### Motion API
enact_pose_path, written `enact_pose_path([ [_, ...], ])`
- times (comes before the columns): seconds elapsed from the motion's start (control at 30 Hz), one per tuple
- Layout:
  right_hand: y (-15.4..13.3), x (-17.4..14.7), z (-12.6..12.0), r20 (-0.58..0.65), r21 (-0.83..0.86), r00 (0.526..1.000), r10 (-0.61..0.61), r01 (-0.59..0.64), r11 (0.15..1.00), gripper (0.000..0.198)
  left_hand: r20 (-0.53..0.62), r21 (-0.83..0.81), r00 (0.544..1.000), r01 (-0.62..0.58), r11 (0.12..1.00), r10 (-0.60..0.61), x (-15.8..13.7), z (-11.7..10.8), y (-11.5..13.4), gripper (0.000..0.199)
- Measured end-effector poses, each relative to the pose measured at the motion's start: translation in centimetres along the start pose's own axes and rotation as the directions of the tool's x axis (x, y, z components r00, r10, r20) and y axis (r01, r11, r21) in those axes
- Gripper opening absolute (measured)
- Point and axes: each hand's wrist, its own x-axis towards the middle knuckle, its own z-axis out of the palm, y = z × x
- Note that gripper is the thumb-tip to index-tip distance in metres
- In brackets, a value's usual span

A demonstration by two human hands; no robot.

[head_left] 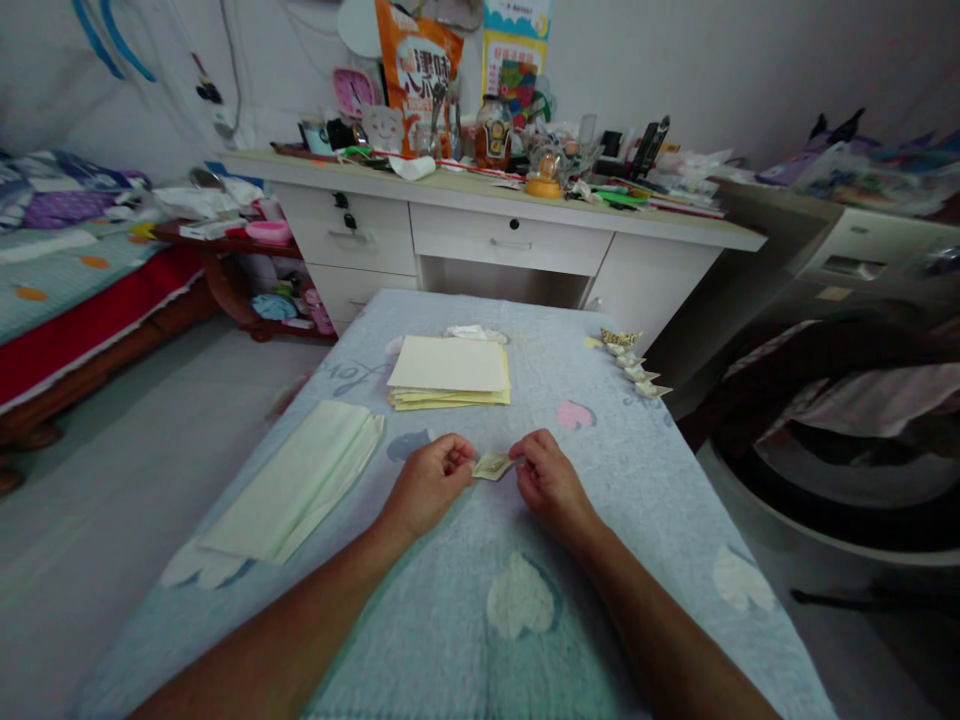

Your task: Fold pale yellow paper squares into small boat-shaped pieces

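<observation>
Between my two hands is a small piece of folded paper [493,466], pale with a printed pattern, held just over the cloth-covered table. My left hand [435,478] pinches its left end between thumb and fingers. On the other side my right hand [549,482] grips the right end, fingers curled in. Beyond them lies a stack of cream and yellow paper sheets [448,366]. Left of my left hand rests a pale green folded bundle of paper [296,485]. A row of several small folded paper pieces [637,368] stands at the table's far right edge.
The table wears a blue cloth [420,640] with heart prints. A white cabinet [480,240] holding a honey jar [493,135] and clutter stands behind it. A washing machine [862,265] is on the right, a bed [90,280] on the left.
</observation>
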Motion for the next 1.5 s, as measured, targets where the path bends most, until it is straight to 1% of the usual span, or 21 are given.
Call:
enact_pose_path([
  [0.1, 0.3, 0.1, 0.3, 0.011, -0.025, 1.000, -0.013, 0.014, 1.000, 0.028, 0.009, -0.029, 1.000, 0.017, 0.999, -0.017, 0.0, 0.1, 0.2, 0.013],
  [0.2, 0.6, 0.3, 0.4, 0.033, -0.033, 0.999, -0.032, 0.033, 0.999, 0.023, 0.008, -0.047, 0.999, 0.040, 0.998, -0.039, -0.2, 0.1, 0.6, 0.020],
  [0.3, 0.4, 0.6, -0.4, 0.033, -0.048, 0.998, -0.051, 0.053, 0.997, 0.022, -0.022, -0.036, 0.999, 0.031, 0.999, -0.032, -0.3, 0.1, 0.8, 0.027],
  [0.4, -0.1, 0.9, -2.7, 0.016, -0.124, 0.998, -0.061, 0.063, 0.990, 0.021, -0.040, -0.038, 0.999, 0.023, 0.999, -0.025, -0.4, 0.0, 0.6, 0.030],
  [0.5, -0.6, 0.9, -6.3, 0.015, -0.227, 0.999, -0.034, 0.037, 0.973, 0.019, -0.040, -0.025, 0.999, 0.013, 1.000, -0.014, -0.3, 0.0, 0.3, 0.028],
  [0.6, 0.0, 0.7, -10.2, -0.037, -0.336, 0.999, 0.002, -0.014, 0.942, 0.017, -0.016, 0.036, 1.000, -0.001, 0.999, 0.002, -0.3, -0.1, 0.2, 0.024],
  [0.67, 1.5, 0.6, -12.4, -0.074, -0.413, 0.997, 0.018, -0.048, 0.910, 0.015, -0.005, 0.080, 1.000, -0.013, 0.997, 0.013, -0.4, -0.1, 0.2, 0.022],
  [0.77, 5.5, 0.6, -14.8, -0.148, -0.518, 0.987, 0.065, -0.134, 0.845, 0.015, 0.007, 0.122, 1.000, -0.023, 0.992, 0.023, -0.4, -0.2, 0.2, 0.018],
  [0.83, 8.5, 0.6, -15.9, -0.183, -0.577, 0.976, 0.117, -0.203, 0.791, 0.016, 0.013, 0.124, 1.000, -0.030, 0.992, 0.028, -0.3, -0.2, 0.1, 0.018],
  [0.9, 11.2, 0.5, -16.6, -0.250, -0.613, 0.954, 0.165, -0.288, 0.736, 0.017, 0.016, 0.107, 0.999, -0.036, 0.994, 0.035, -0.2, -0.2, -0.1, 0.018],
  [0.93, 12.2, 0.5, -17.0, -0.281, -0.620, 0.941, 0.190, -0.329, 0.712, 0.018, 0.016, 0.097, 0.999, -0.037, 0.995, 0.036, -0.2, -0.2, -0.1, 0.018],
  [1.0, 13.9, 0.4, -17.5, -0.310, -0.623, 0.927, 0.213, -0.367, 0.691, 0.019, 0.015, 0.079, 0.999, -0.035, 0.996, 0.034, -0.2, -0.2, -0.1, 0.017],
  [1.1, 15.3, 0.2, -18.2, -0.331, -0.624, 0.913, 0.237, -0.400, 0.671, 0.019, 0.018, 0.069, 0.999, -0.027, 0.997, 0.026, -0.3, -0.3, 0.1, 0.016],
  [1.27, 16.9, 0.0, -18.9, -0.333, -0.625, 0.909, 0.250, -0.411, 0.664, 0.019, 0.042, 0.092, 0.999, -0.028, 0.995, 0.025, -0.3, -0.3, 0.1, 0.016],
  [1.5, 18.0, 0.3, -19.2, -0.335, -0.621, 0.914, 0.228, -0.396, 0.677, 0.022, 0.044, 0.119, 0.998, -0.043, 0.992, 0.038, -0.2, -0.3, -0.2, 0.015],
])
